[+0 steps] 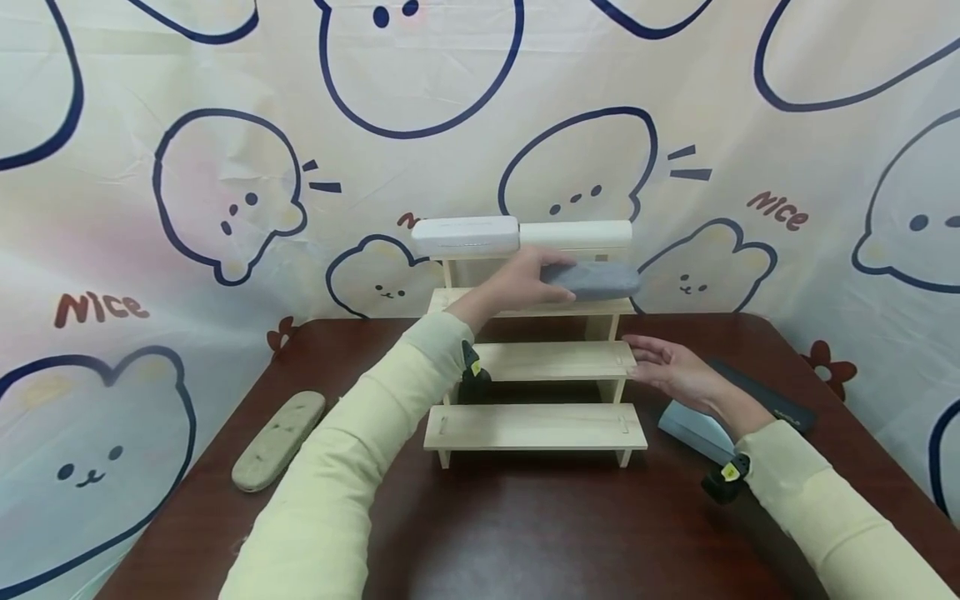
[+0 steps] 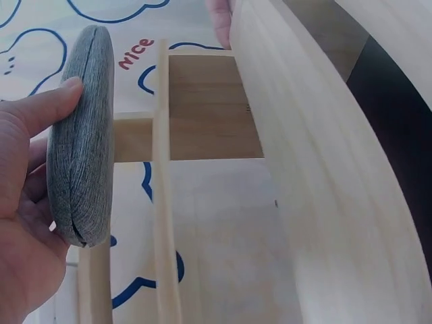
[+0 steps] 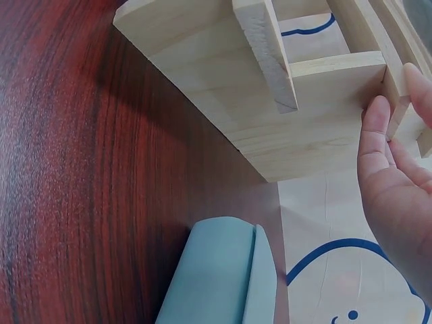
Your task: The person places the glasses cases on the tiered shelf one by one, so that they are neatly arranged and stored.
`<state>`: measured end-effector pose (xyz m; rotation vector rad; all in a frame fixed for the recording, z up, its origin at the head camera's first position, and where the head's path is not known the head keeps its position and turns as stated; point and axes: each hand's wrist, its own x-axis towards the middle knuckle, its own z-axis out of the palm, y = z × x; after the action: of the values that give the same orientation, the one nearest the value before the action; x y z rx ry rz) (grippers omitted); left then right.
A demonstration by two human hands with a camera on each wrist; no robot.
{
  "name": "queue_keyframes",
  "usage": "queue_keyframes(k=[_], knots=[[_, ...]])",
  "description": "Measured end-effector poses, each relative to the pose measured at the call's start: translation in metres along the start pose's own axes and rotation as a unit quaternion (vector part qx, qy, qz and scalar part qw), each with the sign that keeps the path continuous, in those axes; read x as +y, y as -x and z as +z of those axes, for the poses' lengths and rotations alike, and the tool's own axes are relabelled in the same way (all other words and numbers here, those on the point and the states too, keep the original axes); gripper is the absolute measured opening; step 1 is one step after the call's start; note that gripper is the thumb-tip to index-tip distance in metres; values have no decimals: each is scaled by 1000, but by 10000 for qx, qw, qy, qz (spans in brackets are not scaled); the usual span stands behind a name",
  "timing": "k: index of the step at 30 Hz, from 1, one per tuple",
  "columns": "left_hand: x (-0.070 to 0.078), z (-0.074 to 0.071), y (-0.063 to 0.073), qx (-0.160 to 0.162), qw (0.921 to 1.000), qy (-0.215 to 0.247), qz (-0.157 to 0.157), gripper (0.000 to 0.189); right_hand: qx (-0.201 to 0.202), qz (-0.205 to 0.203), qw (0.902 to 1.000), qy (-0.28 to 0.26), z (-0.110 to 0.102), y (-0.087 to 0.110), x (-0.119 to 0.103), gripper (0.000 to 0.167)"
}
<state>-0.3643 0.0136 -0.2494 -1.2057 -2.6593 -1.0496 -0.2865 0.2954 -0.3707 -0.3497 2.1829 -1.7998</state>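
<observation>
My left hand (image 1: 520,287) grips a grey fabric-covered glasses case (image 1: 592,281) at its left end, by the thumb and fingers. The case is level in the head view, in front of the upper tiers of a stepped wooden display rack (image 1: 536,427). In the left wrist view the zipper-like seam of the grey case (image 2: 81,142) shows, with the thumb on its face; whether it touches a board I cannot tell. My right hand (image 1: 686,377) is at the rack's right side, thumb and fingers pinching a board's end (image 3: 398,94).
On the top tier lie a white glasses case (image 1: 465,237) and a cream one (image 1: 576,235), end to end. A marbled beige case (image 1: 279,440) lies on the table's left. A light blue case (image 1: 697,430) and a dark flat case (image 1: 765,398) lie right. A patterned cloth hangs behind.
</observation>
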Motion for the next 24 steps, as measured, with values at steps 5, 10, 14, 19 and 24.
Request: queue_keyframes(k=[5, 10, 14, 19, 24], knots=[[-4, 8, -3, -22, 9999, -87, -44, 57, -11, 30, 10000, -22, 0, -1, 1, 81], [-4, 13, -6, 16, 9999, -132, -26, 55, -6, 35, 10000, -7, -2, -2, 1, 80], [-3, 15, -8, 25, 9998, -221, -6, 54, 5, 33, 10000, 21, -2, -2, 1, 80], [-4, 18, -11, 26, 9996, -286, 9, 53, 10, 49, 10000, -10, -2, -1, 0, 80], [-6, 20, -12, 73, 9997, -240, 30, 51, 10, 50, 10000, -49, 0, -1, -1, 79]])
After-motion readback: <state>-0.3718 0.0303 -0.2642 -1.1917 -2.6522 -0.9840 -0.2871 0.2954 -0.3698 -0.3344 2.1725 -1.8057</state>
